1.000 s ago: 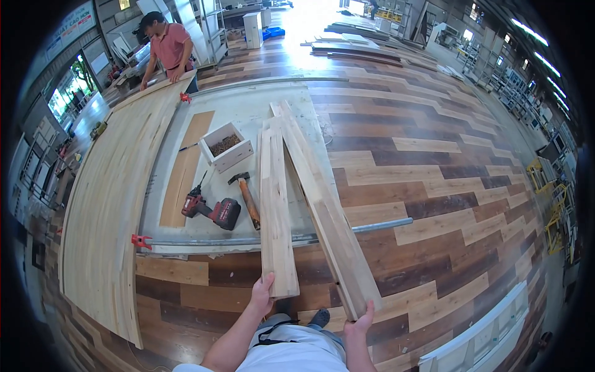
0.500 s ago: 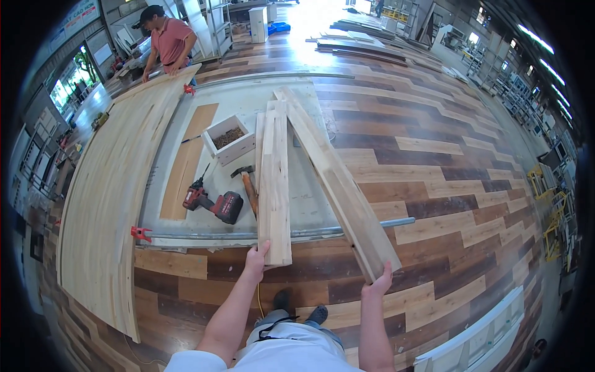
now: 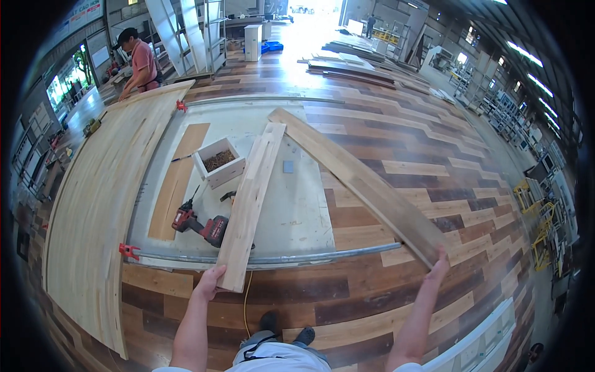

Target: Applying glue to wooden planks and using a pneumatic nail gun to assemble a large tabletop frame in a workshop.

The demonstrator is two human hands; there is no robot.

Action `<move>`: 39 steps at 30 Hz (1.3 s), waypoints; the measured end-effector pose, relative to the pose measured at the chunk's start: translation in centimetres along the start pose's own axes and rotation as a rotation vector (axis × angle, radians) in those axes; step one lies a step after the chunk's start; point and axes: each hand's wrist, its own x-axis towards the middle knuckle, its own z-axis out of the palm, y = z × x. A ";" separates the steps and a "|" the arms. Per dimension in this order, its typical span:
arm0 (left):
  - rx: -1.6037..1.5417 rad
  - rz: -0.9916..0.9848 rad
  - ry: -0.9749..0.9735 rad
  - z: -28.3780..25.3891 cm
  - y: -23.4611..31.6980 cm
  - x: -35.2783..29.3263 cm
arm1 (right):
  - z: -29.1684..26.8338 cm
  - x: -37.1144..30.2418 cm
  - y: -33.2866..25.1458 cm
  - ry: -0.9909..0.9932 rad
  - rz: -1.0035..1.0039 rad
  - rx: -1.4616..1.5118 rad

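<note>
Two pale wooden planks are being held in a V shape over a white panel [image 3: 297, 208]. The left plank [image 3: 253, 204] is being gripped at its near end by the left hand [image 3: 209, 283], the fingers being closed on its edge; the right plank [image 3: 359, 186] is being gripped likewise by the right hand [image 3: 439, 266], most of its fingers being hidden beneath. The far ends are appearing to overlap; contact cannot be confirmed. The hammer [image 3: 227, 196] is being partly covered by the left plank, and the cordless drill [image 3: 196, 223] is lying just beside it; either tool could be struck if that plank were swung leftward or lowered carelessly. Since one-ended grips are being used, twisting or slipping is being risked, and the metal pipe [image 3: 322, 255] could be knocked by a dropping edge.
</note>
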 end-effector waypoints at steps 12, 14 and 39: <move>0.027 0.120 0.307 5.3 -7.9 2.7 | -2.8 -17.4 6.6 -0.073 0.427 0.109; 0.166 0.133 0.467 6.1 -7.8 4.0 | -2.0 -22.4 7.1 -0.055 0.479 0.191; -0.720 -0.028 -0.542 30.9 -4.3 5.6 | -9.1 -34.4 0.7 -0.170 0.415 0.120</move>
